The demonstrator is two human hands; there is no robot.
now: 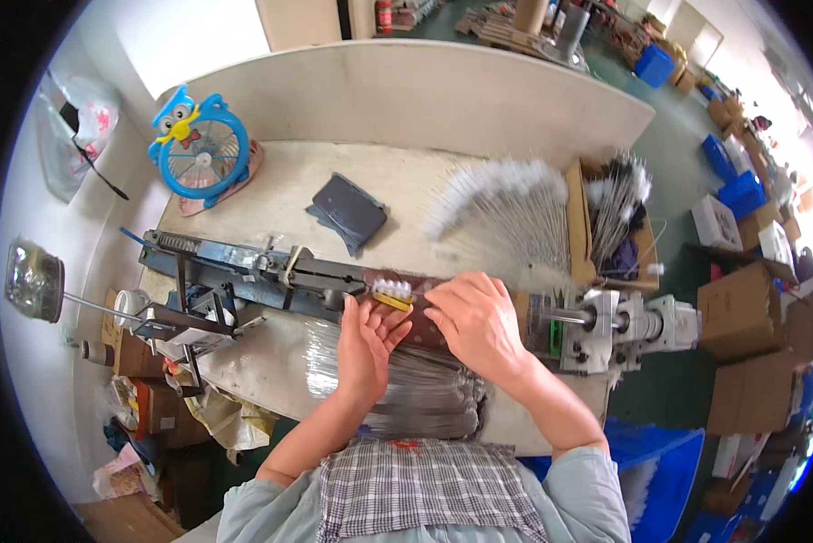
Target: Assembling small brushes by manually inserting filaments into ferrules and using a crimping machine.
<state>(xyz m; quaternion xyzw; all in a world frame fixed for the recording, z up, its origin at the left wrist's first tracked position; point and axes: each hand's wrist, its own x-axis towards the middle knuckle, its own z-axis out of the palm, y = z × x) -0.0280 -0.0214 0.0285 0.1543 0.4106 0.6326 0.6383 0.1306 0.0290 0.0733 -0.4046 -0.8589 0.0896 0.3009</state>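
Over the middle of the long metal bench device (234,261), my left hand (363,351) is turned palm up with its fingers curled. A small yellow piece with a white, bumpy top (393,294) rests at its fingertips; its exact kind is unclear. Just to the right, my right hand (474,321) has thumb and fingertips drawn together close to that piece. Whatever they pinch is too small to make out. Below the hands lies a bundle of thin metal wires (429,398). White-tipped wire brushes (506,204) are spread in a fan beyond my right hand.
A metal spindle unit (615,324) stands at the table's right, near a cardboard box (580,217) of wire brushes. A dark phone-like slab (348,210) and a blue fan (203,158) are at the back. A blue bin (674,471) sits lower right; a low partition (406,95) borders the table.
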